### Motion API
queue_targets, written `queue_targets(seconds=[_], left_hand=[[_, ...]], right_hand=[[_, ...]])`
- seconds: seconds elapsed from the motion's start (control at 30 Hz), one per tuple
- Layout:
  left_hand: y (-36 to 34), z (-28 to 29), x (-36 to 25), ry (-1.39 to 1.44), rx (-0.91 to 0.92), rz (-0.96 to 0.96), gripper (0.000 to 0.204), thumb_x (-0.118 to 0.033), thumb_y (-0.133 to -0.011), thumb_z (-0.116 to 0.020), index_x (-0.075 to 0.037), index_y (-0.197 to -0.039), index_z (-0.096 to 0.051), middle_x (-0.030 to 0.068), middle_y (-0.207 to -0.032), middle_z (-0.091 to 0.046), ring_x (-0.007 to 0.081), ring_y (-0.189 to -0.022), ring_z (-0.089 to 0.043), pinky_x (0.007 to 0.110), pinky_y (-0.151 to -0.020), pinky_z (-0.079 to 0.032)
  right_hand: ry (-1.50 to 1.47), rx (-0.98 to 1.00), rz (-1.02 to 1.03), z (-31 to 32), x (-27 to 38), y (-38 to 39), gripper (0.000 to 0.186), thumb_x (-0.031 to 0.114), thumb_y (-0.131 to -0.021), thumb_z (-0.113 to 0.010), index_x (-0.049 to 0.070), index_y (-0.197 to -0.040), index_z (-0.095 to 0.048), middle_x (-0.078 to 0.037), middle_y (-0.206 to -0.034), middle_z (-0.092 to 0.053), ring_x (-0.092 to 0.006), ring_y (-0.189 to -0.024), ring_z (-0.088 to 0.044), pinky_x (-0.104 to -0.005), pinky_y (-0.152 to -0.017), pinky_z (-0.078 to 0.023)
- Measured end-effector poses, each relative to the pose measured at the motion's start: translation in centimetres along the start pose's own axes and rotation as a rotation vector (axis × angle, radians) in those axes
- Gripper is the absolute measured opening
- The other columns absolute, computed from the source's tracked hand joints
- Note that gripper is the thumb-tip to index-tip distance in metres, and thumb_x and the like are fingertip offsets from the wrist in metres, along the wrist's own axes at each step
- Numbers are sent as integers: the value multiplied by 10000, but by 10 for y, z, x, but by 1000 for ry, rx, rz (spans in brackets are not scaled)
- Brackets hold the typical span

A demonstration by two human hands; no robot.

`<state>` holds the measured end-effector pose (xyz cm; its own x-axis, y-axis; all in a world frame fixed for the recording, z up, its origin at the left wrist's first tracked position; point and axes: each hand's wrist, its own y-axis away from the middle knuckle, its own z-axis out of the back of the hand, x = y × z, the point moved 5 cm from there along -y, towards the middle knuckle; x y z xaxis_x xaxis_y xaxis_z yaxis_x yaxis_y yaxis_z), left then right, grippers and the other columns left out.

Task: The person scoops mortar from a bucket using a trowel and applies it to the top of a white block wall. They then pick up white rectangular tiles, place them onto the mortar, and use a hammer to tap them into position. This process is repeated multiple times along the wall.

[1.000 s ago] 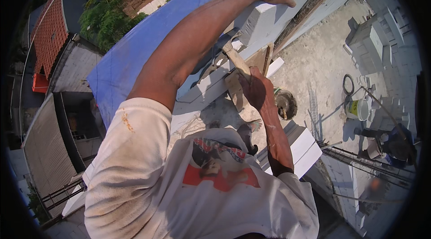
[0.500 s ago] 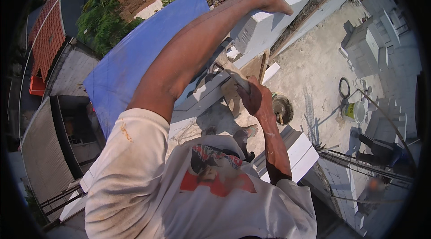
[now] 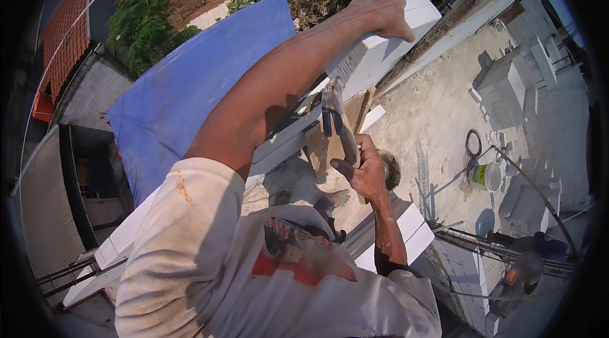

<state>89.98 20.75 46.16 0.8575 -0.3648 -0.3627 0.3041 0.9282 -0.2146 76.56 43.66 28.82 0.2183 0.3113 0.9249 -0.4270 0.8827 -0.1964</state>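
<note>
My left hand (image 3: 387, 17) reaches across to the top of a white block (image 3: 417, 17), fingers curled over it and thumb against its side. The block rests on a white block wall (image 3: 282, 141). In my right hand (image 3: 361, 170) is a hammer (image 3: 337, 109) with a worn wooden handle and dark head, held raised beside the near end of the block. A wooden plank (image 3: 368, 103) leans by the wall below it, and a round mortar container (image 3: 391, 170) is partly hidden behind my right hand.
A blue tarp (image 3: 165, 97) lies left of the wall, beside roofs and trees. Lower right, on a concrete floor (image 3: 438, 109), are a bucket (image 3: 485, 176), a hose ring (image 3: 472, 143), stacked blocks (image 3: 507, 90), steel bars and another person (image 3: 533, 255). Blocks (image 3: 403, 236) lie by my right arm.
My right hand has turned, swinging the hammer head more upright toward the block's near end. My left hand stays on the block, appearing lower in the picture as the view shifts.
</note>
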Motion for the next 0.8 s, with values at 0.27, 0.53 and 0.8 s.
queue_targets(seconds=[0.27,0.53,0.8], left_hand=[[5,2,1,80,-74,56,659,-504,-697,-798,-41,-1163,-748,181,-1152,-747,343,-1054,-726,455,-874,-590],[3,2,0,64,30,79,703,-509,-707,-758,-62,-1241,-659,181,-1207,-713,352,-1130,-684,475,-919,-562],[10,4,3,63,1,117,665,-522,-719,-797,-67,-1201,-737,144,-1167,-752,322,-1080,-721,440,-902,-581]], right_hand=[[-58,-318,-12,150,99,-56,609,375,-1027,-643,-15,-1464,-474,-26,-776,-550,-85,-577,-528,-269,-494,-468],[605,-443,-52,212,134,-156,579,324,-1071,-575,358,-1608,-362,-22,-726,-564,-94,-557,-539,-290,-503,-513],[735,-301,-208,218,144,-182,509,256,-1083,-529,372,-1570,-439,-46,-754,-573,-116,-569,-550,-340,-511,-537]])
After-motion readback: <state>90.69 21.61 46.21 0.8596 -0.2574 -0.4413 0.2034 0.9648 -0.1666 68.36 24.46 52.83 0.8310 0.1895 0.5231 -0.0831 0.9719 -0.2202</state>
